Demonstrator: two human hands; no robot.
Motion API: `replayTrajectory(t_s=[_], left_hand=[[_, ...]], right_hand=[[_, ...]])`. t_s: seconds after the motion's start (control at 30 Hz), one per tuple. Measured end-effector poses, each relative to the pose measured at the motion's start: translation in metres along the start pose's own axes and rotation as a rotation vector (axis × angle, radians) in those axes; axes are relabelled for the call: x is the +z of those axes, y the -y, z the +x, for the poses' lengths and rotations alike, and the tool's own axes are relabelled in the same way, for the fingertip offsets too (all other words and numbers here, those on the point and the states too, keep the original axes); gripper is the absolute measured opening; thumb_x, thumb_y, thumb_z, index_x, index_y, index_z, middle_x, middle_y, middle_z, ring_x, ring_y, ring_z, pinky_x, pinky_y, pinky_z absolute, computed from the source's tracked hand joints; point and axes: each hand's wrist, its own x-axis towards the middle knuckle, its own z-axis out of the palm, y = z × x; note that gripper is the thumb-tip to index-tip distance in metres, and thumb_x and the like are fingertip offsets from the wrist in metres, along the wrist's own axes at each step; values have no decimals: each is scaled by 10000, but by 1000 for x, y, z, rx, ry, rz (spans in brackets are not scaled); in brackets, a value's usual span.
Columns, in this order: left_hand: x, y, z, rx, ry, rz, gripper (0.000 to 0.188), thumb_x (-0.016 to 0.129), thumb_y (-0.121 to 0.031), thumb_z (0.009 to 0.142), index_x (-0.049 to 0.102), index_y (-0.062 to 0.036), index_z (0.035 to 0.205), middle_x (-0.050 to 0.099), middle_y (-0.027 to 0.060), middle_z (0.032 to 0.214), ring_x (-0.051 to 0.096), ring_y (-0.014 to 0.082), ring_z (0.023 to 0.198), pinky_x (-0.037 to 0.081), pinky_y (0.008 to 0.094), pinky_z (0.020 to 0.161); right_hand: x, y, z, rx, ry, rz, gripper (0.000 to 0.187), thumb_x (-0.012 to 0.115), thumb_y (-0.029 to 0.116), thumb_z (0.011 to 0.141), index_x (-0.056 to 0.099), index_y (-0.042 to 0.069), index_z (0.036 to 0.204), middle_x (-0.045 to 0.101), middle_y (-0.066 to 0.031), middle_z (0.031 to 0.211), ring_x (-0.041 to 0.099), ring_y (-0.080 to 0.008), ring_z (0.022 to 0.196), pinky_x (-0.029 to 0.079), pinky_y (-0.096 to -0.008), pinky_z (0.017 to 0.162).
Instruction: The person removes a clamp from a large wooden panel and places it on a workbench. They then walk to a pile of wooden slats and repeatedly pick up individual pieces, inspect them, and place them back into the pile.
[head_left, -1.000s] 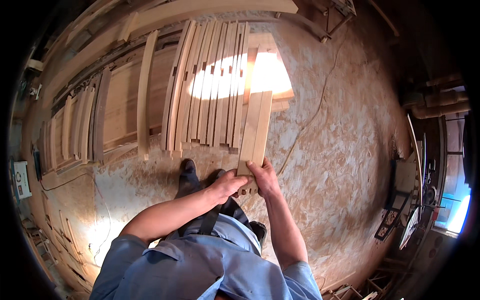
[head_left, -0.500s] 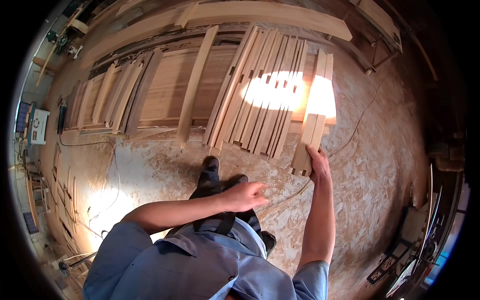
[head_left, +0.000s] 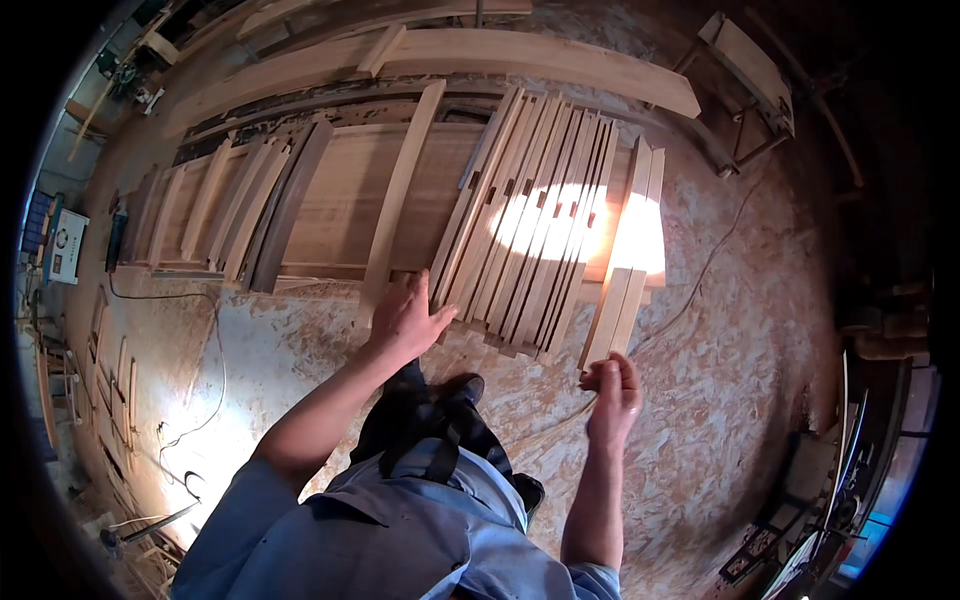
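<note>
My left hand [head_left: 403,322] is at the near ends of the leftmost strips in a row of long pale wooden strips [head_left: 520,270]. Its thumb and index finger are spread apart around the end of a strip, and the palm hides part of that end. At the right, my right hand [head_left: 614,392] has its fingers curled closed at the near end of a pair of notched wooden strips [head_left: 618,310]. This pair overlaps other pale strips [head_left: 642,190] beyond it. The fingers cover the grip itself.
Wide wooden boards [head_left: 345,200] lie left of the strips, with a single batten [head_left: 405,190] across them. A long plank [head_left: 540,60] runs along the far side. Thin cables [head_left: 222,370] trail over the stained floor [head_left: 700,400]. A lamp patch brightens the strips.
My left hand has moved from in front of my body up to the strips' near ends. My right hand has shifted from the pair's side to its near end. The view has tilted slightly.
</note>
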Motion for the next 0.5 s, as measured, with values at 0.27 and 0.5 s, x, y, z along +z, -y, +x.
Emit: replayTrajectory(t_s=[0.27,0.5], left_hand=[[-22,34,18,-351,408,-1211,295,524,-190,916,576,23,1113,659,140,989,659,224,846,538,340,712],[-37,49,16,-486,578,-1593,258,485,-190,952,561,-1,1110,652,136,966,675,258,763,567,372,614]], right_hand=[[48,-20,-36,215,218,149,199,543,136,960,580,-25,1071,639,-81,825,607,-136,691,516,-276,632],[79,-19,-34,233,257,137,208,532,145,965,576,-29,1072,639,-84,833,599,-130,680,520,-267,625]])
